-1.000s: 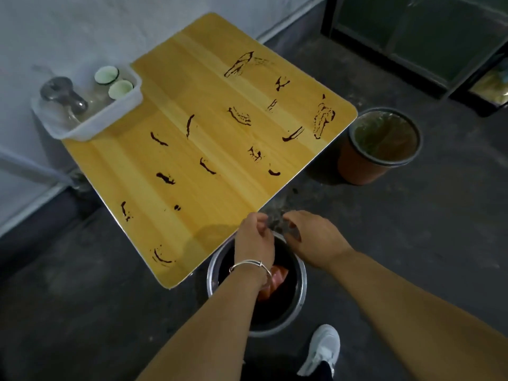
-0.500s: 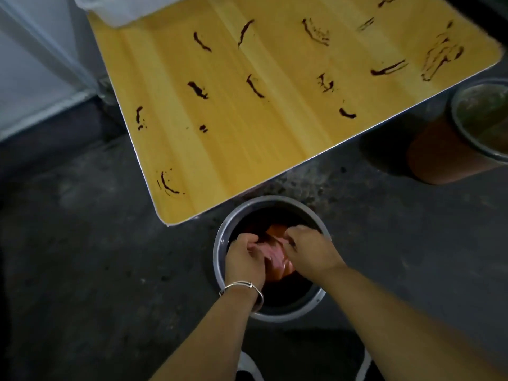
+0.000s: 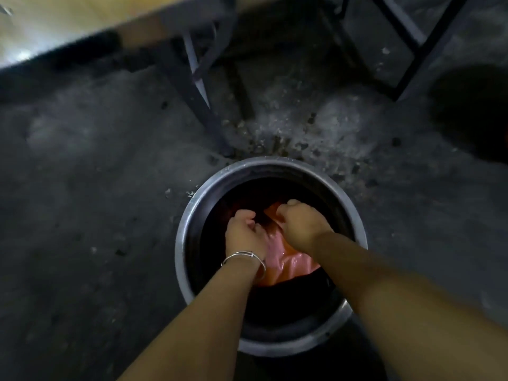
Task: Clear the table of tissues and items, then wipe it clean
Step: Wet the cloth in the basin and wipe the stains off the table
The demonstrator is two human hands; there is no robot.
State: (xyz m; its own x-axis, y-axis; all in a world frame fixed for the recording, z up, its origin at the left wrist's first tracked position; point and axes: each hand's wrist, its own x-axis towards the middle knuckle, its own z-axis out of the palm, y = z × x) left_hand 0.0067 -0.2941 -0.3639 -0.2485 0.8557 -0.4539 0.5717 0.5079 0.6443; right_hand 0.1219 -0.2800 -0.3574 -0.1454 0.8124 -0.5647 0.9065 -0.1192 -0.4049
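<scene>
A round metal basin stands on the floor below me. Inside it lies a wet orange-pink cloth. Both my hands are down in the basin. My left hand, with a silver bangle at the wrist, has its fingers curled into the cloth. My right hand grips a fold of the same cloth from the right. Only a blurred strip of the wooden table shows at the top left.
Dark metal table legs cross the floor just beyond the basin. Wet patches and crumbs lie on the concrete floor between them. A dark round bin sits at the right edge.
The view has dropped from the stained tabletop to the basin. Both hands have gone deeper into it and taken a fuller hold of the cloth.
</scene>
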